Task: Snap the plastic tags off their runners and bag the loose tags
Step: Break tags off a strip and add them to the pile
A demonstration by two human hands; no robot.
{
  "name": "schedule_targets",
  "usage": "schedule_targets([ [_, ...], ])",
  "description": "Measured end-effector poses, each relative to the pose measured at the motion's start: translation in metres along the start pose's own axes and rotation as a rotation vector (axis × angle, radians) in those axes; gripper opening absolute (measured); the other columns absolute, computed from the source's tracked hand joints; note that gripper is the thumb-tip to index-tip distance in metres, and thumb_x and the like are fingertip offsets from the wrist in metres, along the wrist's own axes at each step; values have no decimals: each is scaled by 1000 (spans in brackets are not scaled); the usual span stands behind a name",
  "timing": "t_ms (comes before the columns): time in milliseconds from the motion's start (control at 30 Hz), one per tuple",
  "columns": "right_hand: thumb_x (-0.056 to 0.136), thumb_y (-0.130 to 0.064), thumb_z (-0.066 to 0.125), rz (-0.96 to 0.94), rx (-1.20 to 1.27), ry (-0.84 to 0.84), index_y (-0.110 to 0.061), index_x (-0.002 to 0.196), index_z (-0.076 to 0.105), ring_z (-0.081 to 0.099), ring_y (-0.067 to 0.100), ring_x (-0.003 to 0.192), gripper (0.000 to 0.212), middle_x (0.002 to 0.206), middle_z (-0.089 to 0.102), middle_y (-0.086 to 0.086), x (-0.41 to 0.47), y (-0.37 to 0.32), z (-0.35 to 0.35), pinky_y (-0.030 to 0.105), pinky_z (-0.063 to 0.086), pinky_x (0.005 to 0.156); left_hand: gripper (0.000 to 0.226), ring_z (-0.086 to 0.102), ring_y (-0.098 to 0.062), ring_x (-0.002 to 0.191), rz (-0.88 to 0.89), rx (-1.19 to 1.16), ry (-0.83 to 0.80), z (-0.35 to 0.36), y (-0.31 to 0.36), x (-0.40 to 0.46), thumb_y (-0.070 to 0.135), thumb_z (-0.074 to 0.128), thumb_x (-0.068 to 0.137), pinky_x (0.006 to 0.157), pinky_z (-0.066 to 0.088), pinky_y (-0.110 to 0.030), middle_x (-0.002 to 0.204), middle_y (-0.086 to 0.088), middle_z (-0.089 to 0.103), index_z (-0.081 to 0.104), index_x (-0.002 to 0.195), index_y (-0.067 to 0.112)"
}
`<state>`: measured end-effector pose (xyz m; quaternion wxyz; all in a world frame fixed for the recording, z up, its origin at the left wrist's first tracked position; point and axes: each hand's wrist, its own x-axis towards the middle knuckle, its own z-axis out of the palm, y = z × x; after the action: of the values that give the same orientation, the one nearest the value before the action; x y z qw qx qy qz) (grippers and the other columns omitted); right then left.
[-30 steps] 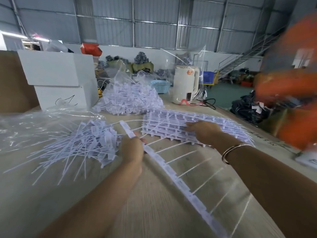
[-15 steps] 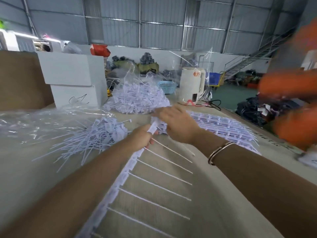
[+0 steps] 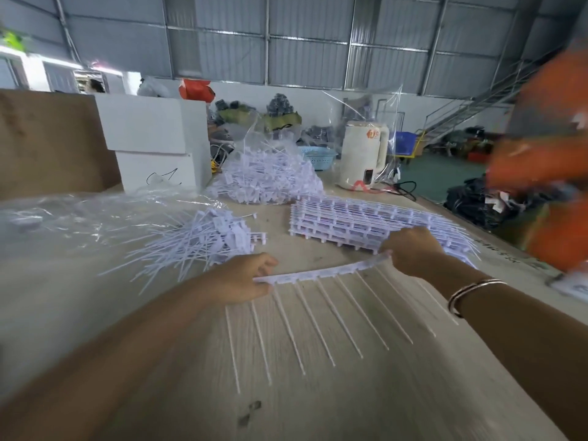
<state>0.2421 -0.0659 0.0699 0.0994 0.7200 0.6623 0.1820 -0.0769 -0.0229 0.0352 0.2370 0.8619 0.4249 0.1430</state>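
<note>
runner (image 3: 321,272) axis L-R, tails toward cam | both grips: L hand (image 3: 242,279), R hand (image 3: 412,249) pinch ends

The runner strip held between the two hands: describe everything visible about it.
The runner strip is a long, thin bar of white, slightly translucent plastic, bowed gently upward between the hands. About ten slim tails hang from it in a comb-like row, pointing toward the viewer over the wooden table. The left hand pinches its left end; the right hand has a grip on its right end. It is blurred, so fine detail cannot be told.
</note>
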Motion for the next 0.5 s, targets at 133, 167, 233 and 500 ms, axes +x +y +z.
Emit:
schedule_targets([
  [133, 90, -21, 44, 45, 116, -35, -36, 124, 54, 42, 15, 128, 39, 134, 51, -9, -1, -15, -2, 48, 11, 113, 44, 54, -12, 109, -35, 72, 52, -2, -9, -11, 15, 60, 89, 91, 44, -24, 124, -2, 56, 47, 131, 16],
  [167, 90, -21, 45, 7, 166, 8, -37, 126, 53, 40, 14, 129, 40, 137, 49, -8, -2, -28, -5, 47, 11, 114, 43, 55, -13, 107, -24, 77, 79, 0, -9, -11, 13, 60, 89, 90, 45, -25, 121, -1, 57, 49, 129, 17],
  [233, 87, -21, 46, -171, 289, 117, -35, 129, 51, 40, 12, 129, 44, 138, 49, -8, -6, -65, -12, 43, 17, 114, 39, 58, -12, 101, 9, 36, 160, 9, -7, -12, 9, 59, 88, 85, 46, -24, 111, 2, 59, 52, 125, 18],
  [500, 87, -15, 54, -420, 769, 242, -14, 126, 50, 56, 26, 108, 39, 121, 59, 7, -19, -160, -14, 32, 41, 89, 26, 56, -1, 91, 55, -139, 436, 24, -11, -26, 6, 56, 90, 76, 37, -1, 103, 6, 60, 58, 116, 13],
])
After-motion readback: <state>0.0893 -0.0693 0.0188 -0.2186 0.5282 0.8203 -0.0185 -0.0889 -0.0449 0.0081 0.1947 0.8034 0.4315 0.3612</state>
